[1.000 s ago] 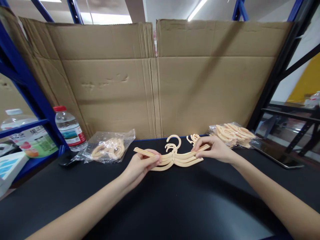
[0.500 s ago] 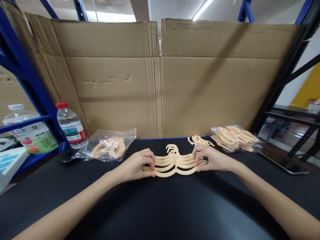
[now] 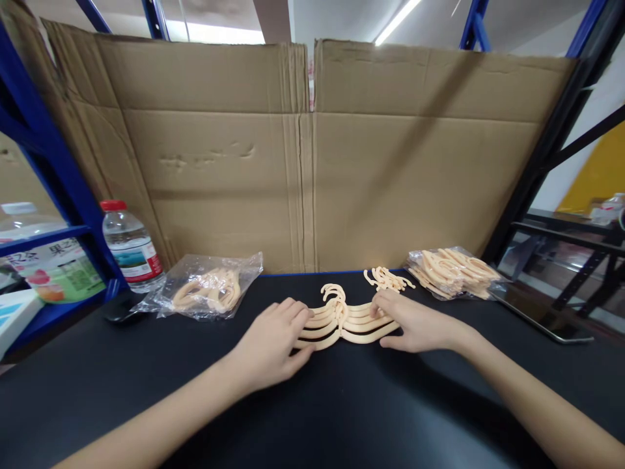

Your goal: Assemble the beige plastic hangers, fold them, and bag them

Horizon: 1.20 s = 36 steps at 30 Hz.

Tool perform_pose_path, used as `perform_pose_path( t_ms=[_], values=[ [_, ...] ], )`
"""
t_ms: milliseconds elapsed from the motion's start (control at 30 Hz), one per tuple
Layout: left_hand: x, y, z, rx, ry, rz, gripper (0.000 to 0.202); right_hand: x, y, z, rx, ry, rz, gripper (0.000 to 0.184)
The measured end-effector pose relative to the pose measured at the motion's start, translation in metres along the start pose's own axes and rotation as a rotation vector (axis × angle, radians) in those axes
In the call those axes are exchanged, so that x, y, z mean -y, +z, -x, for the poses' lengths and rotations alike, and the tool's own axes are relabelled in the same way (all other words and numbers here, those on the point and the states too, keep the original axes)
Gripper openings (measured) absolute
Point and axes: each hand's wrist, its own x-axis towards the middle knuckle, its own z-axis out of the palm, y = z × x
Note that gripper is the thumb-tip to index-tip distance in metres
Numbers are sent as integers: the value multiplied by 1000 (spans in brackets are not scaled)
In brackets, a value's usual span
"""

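Your left hand [image 3: 276, 342] and right hand [image 3: 410, 322] rest flat, fingers spread, on the hangers [image 3: 342, 320]. A bag [image 3: 208, 290] lies at 10 o'clock, a second bag [image 3: 454, 267] at 2 o'clock, and cardboard [image 3: 312, 163] walls off 12 o'clock.

Flattened cardboard sheets [image 3: 215, 163] back a black tabletop [image 3: 342, 417], flanked by blue shelving [image 3: 53, 176] and a black rack [image 3: 547, 156], under a ceiling strip light [image 3: 396, 21].

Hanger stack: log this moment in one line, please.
hanger stack: flat on table | left hand: palm down on its left end | right hand: fingers on its right end
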Motion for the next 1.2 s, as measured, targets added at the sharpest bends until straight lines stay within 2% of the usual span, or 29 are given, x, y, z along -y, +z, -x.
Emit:
perform_pose_path(
  t_ms=[67, 167, 333, 467, 767, 967, 1200],
  values=[
    [-16, 11, 3, -50, -60, 0, 46, 10, 10, 1, 8, 36, 18, 58],
    [-29, 29, 5, 2, -61, -1, 58, 21, 32, -2, -23, 65, 56, 74],
    [-24, 41, 0, 113, -120, 40, 62, 23, 57, -10, -32, 96, 106, 74],
    [-14, 40, -8, 169, -171, 61, 60, 21, 59, -19, -12, 111, 152, 70],
    [17, 49, -31, 197, -208, 21, 58, 6, 59, -59, -9, 127, 198, 70],
    [29, 59, -45, 164, -223, -5, 56, -5, 59, -73, 1, 137, 229, 72],
    [26, 64, -39, 44, -207, -8, 51, -4, 62, -71, -33, 145, 265, 71]
  ],
)
